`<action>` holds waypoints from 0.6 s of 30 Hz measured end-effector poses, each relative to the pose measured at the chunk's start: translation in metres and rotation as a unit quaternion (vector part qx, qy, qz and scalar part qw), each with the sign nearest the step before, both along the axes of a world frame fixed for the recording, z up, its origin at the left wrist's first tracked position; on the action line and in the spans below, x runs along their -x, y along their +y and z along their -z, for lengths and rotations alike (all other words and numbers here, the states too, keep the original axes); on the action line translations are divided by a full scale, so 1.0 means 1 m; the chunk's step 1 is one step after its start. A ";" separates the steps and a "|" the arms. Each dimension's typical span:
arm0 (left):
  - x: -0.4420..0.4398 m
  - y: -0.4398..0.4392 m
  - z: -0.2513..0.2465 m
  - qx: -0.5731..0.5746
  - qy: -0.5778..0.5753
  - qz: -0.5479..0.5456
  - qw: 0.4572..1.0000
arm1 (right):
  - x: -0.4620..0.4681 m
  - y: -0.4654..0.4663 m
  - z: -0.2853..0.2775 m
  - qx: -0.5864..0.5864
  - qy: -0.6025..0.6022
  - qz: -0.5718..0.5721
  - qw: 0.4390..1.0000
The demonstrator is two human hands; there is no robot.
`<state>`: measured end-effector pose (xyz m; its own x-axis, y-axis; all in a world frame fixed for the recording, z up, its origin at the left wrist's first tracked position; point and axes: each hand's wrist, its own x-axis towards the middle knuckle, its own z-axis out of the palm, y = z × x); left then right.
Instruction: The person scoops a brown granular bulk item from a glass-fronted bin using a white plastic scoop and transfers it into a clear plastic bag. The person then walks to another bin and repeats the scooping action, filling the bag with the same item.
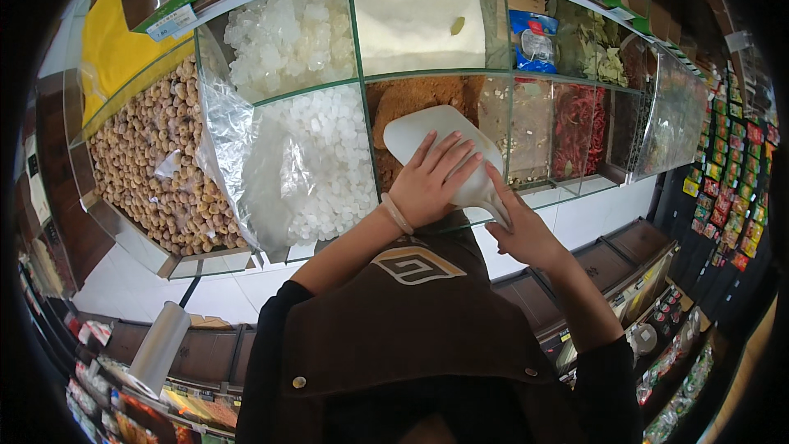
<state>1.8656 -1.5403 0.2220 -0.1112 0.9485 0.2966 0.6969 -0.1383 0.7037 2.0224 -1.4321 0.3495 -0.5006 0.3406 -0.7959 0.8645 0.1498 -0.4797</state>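
A white plastic scoop (412, 127) is held over the glass compartment of brown sugar-like powder (431, 91). My right hand (521, 225) grips its handle, index finger stretched along the side. Across the top of the scoop's bowl lies my left hand (434, 182), fingers spread and palm down, with a pale bangle at the wrist. Whether the scoop contains anything is hidden from me. White rock sugar lumps (333, 166) fill the compartment to the left, partly under clear plastic film (271, 160). On the right is a compartment with dried red chillies (576, 129).
Glass dividers (370, 129) stand upright between compartments. Dried round fruits (160, 166) fill the left bin; larger crystal sugar (290, 37) and white powder (419, 18) lie behind. A blue packet (534, 42) sits at back right. A plastic bag roll (159, 345) stands lower left, and hanging packets (727, 179) line the right.
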 end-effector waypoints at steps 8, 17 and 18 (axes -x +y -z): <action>-0.021 -0.005 0.019 -0.079 -0.137 -0.141 0.977 | 0.021 0.008 -0.009 0.253 0.040 0.240 0.937; -0.006 -0.005 0.032 -0.118 -0.175 -0.181 0.961 | 0.057 -0.001 -0.009 0.224 0.005 0.257 0.940; -0.004 -0.005 0.036 -0.119 -0.177 -0.185 0.959 | 0.060 -0.002 -0.005 0.218 0.002 0.259 0.941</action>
